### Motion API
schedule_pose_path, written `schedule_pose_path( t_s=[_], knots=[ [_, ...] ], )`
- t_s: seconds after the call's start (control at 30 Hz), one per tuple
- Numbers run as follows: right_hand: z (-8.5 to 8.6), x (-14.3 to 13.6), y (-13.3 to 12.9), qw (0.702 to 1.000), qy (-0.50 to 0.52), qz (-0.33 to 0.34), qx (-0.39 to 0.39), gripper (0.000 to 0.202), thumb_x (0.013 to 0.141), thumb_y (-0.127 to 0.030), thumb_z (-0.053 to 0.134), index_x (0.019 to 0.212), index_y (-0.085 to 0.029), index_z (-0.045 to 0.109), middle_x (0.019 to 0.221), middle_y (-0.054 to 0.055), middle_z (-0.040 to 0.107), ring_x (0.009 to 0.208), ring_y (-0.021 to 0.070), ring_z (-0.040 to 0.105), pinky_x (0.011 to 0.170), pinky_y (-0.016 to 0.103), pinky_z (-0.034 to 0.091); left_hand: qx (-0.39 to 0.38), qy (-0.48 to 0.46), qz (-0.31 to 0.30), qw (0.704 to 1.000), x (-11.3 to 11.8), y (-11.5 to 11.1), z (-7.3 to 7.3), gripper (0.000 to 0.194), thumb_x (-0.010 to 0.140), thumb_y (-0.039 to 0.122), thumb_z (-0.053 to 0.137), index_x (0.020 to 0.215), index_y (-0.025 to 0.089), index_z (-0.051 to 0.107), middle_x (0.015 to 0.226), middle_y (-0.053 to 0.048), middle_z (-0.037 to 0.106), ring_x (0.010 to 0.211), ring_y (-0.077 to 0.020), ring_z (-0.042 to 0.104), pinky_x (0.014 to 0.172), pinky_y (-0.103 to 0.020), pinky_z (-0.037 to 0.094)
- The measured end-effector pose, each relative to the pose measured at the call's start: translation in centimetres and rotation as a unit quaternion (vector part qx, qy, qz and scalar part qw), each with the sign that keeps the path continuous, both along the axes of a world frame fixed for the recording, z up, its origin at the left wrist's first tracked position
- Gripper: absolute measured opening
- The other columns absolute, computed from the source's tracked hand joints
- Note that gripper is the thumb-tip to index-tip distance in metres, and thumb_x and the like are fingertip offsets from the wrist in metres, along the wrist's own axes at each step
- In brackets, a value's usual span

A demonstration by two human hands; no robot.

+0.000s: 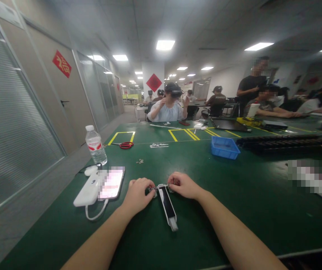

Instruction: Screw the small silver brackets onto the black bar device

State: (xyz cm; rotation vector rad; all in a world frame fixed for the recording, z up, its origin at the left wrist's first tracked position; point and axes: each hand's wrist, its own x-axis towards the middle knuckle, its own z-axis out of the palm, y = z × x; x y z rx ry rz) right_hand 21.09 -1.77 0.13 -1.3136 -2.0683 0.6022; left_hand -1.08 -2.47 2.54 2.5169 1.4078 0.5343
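A slim, long device [167,202] with a black face, a white rim and a pale grey end lies on the green table in front of me. Across its far end runs a thin silvery crosspiece [162,186]. My left hand [138,193] pinches the left end of this crosspiece between thumb and forefinger. At the opposite end, my right hand [186,185] is closed on it with bent fingers. The fingertips hide both ends, so small details there cannot be made out.
Left of my hands are a phone [113,183], a white power bank [86,189] with a cable, and a water bottle [96,146]. Beyond lie red-handled scissors [126,145], small metal pieces [140,161], white strips [159,145] and a blue bin [225,147]. A person [169,105] sits opposite.
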Motion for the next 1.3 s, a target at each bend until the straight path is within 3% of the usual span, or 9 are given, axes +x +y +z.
schedule_pose_path(
  t_s=[0.87, 1.3],
  knots=[
    [0.1, 0.0, -0.1, 1.000, -0.013, 0.004, 0.000, 0.007, 0.070, -0.012, 0.061, 0.077, -0.015, 0.063, 0.071, -0.001, 0.052, 0.058, 0.0082, 0.045, 0.055, 0.021, 0.038, 0.002, -0.032, -0.011, 0.999, 0.4, 0.4, -1.0, 0.011, 0.081, 0.021, 0.055, 0.088, 0.022, 0.063, 0.087, 0.000, 0.065, 0.087, -0.0175, 0.057, 0.081, -0.031, 0.037],
    [0.1, -0.3, -0.1, 1.000, -0.022, -0.004, 0.012, 0.007, 0.071, -0.012, 0.059, 0.075, -0.015, 0.063, 0.073, 0.000, 0.054, 0.060, 0.0093, 0.047, 0.056, 0.021, 0.039, 0.014, -0.038, 0.001, 0.999, 0.7, 0.2, -1.1, 0.011, 0.081, 0.022, 0.052, 0.086, 0.022, 0.062, 0.088, 0.000, 0.065, 0.088, -0.0188, 0.057, 0.083, -0.036, 0.034]
  ],
)
